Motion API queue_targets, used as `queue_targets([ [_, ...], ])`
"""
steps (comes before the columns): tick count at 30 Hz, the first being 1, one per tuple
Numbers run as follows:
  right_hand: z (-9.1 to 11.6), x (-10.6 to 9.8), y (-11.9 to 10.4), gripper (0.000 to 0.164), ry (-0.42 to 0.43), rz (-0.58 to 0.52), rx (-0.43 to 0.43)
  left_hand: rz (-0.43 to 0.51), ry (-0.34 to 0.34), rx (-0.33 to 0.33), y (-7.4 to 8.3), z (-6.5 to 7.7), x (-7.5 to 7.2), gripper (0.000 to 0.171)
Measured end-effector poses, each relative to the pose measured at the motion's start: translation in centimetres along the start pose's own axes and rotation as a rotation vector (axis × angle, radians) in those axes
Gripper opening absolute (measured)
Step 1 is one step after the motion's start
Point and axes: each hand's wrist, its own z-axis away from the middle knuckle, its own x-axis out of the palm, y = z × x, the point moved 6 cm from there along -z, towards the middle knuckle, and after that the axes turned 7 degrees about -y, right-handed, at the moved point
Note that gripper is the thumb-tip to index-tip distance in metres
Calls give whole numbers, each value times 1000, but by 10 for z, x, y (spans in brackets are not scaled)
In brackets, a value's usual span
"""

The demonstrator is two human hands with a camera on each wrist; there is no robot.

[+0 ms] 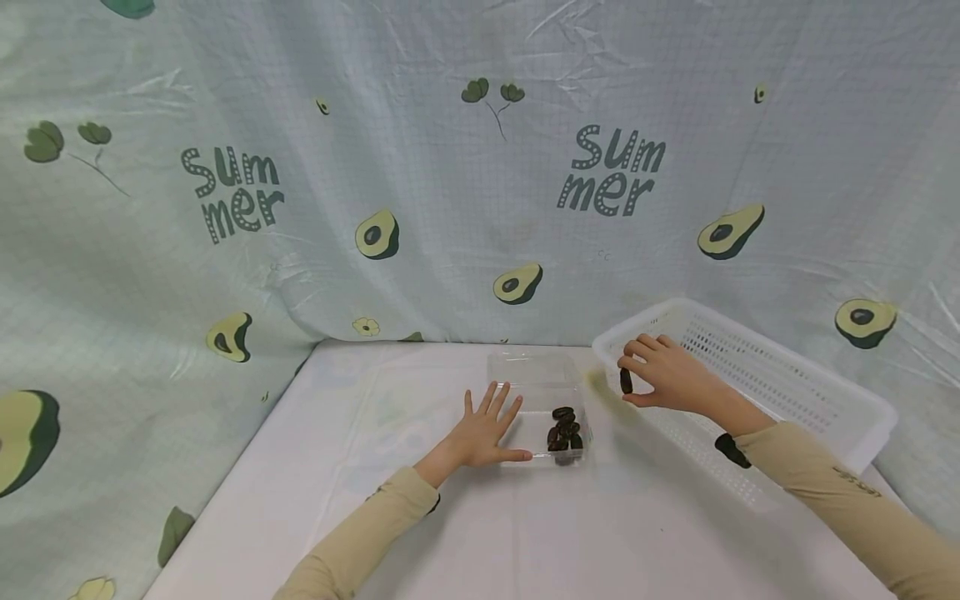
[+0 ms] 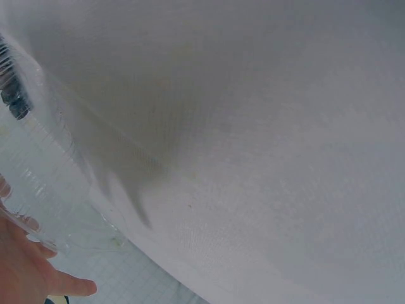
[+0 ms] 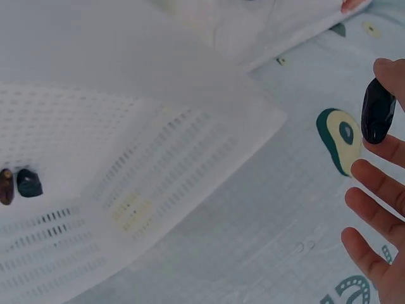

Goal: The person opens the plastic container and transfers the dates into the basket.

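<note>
My right hand pinches a dark, glossy date between thumb and fingertips, over the left end of the white basket. In the right wrist view the held date points lengthwise down, and the other fingers are spread apart. My left hand, fingers spread, rests at the left side of a clear plastic box. Several dates lie bunched in the right part of that box. The left wrist view catches only part of the left hand beside the clear plastic.
The box's clear lid lies folded back behind it. Inside the slotted basket, a dark date and a browner one show in the right wrist view. A printed curtain hangs behind the white table.
</note>
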Motion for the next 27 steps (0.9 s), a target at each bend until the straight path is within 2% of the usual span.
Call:
queue_targets([
  [8, 23, -7, 26, 44, 33, -42, 63, -5, 5, -4, 1, 0, 0, 91],
  [13, 38, -8, 44, 66, 62, -30, 107, 8, 4, -9, 0, 1, 0, 91],
  [18, 53, -3, 60, 73, 70, 10, 156, 14, 13, 2, 1, 2, -2, 92],
  [19, 56, -1, 63, 72, 61, 11, 169, 15, 15, 5, 1, 2, -2, 92],
  [24, 69, 9, 77, 47, -35, 0, 249, 11, 17, 9, 2, 3, -3, 91],
  [27, 76, 16, 85, 45, -73, -13, 308, 5, 10, 2, 2, 2, -3, 91],
])
